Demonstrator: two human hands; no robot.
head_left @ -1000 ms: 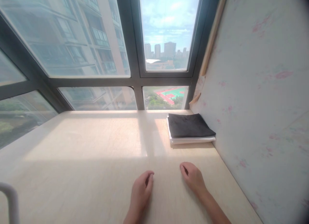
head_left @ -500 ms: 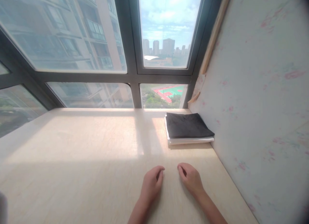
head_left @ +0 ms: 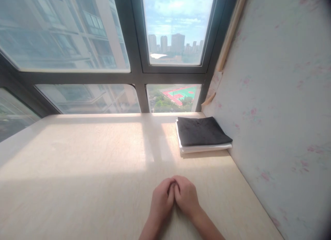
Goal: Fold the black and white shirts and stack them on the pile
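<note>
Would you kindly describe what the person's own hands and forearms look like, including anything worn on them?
The left hand and right hand are both bare, with no gloves. No watch or bracelet shows at either wrist, and no sleeve covers the visible part of the left forearm or right forearm. The fingers are partly hidden, so I cannot rule out rings.

Just two bare hands [head_left: 174, 195] here, no gloves or rings that I can spot. Wrists and forearms are uncovered too, no sleeves showing.
</note>
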